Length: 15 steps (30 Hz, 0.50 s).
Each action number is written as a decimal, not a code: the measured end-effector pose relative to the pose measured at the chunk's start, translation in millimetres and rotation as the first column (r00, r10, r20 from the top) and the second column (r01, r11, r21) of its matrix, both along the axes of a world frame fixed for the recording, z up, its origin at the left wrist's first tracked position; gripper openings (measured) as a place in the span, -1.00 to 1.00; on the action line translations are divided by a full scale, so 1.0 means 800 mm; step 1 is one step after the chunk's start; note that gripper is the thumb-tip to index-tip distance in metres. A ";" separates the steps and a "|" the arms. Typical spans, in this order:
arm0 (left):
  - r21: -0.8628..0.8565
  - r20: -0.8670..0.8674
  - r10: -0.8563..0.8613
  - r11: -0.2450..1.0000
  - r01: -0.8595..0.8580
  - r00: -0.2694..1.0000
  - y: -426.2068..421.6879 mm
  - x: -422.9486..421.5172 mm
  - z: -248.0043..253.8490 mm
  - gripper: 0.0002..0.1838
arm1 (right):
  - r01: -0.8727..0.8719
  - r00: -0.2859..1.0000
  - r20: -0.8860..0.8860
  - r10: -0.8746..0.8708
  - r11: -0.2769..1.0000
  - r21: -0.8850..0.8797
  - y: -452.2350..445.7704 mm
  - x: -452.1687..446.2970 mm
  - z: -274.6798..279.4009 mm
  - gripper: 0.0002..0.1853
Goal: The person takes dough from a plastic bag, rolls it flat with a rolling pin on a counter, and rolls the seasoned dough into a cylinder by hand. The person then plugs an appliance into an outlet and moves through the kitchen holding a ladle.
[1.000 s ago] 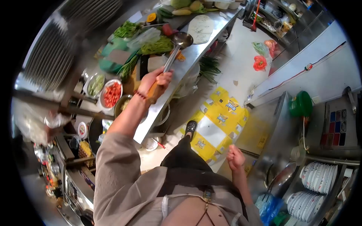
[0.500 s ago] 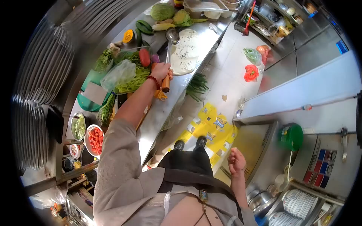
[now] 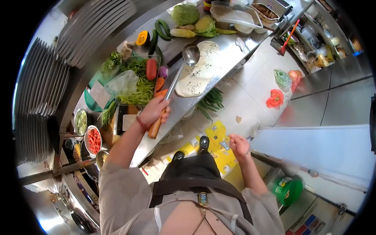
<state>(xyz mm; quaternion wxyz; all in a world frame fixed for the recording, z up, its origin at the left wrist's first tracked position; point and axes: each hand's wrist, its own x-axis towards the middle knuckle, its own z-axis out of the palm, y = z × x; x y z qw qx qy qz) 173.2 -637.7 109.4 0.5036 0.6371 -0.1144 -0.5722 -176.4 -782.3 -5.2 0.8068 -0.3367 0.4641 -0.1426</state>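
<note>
Left grip was clamped on the ladle, fingers wrapped round its wooden handle, the butt end sticking out below the fist; ladle slanted up over the table, bowl end at the left edge of a pale speckled sheet, could not tell if touching; right grip was raised out over the floor, well apart from the table, fingers curled together; a red vegetable and leafy greens sat to the left of the ladle, a purple onion just beside the red one; cut pumpkin, green cucumbers and a round cabbage lay farther back; chopped red pieces filled a bowl left of the forearm; yellow cardboard was spread on the floor by the shoes.
</note>
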 end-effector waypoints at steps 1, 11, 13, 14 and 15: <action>0.032 -0.001 0.019 0.999 -0.019 1.000 0.012 -0.011 0.015 -0.85 | -0.032 0.999 -0.033 0.031 0.999 -0.029 -0.021 0.016 0.005 -0.81; 0.055 -0.294 0.370 0.927 -0.371 0.881 0.106 -0.097 0.081 -0.59 | -0.417 0.903 -0.159 0.398 0.730 -0.542 -0.183 0.241 -0.011 -0.72; 0.021 -0.385 0.417 0.896 -0.443 0.824 0.117 -0.109 0.082 -0.56 | -0.562 0.812 -0.383 0.440 0.414 -0.716 -0.194 0.296 0.003 -0.72; 0.009 -0.430 0.437 0.877 -0.480 0.790 0.123 -0.116 0.083 -0.54 | -0.582 0.787 -0.420 0.451 0.320 -0.748 -0.200 0.324 -0.008 -0.73; -0.018 -0.431 0.450 0.862 -0.507 0.782 0.128 -0.125 0.084 -0.48 | -0.650 0.724 -0.515 0.459 0.203 -0.733 -0.211 0.353 -0.016 -0.73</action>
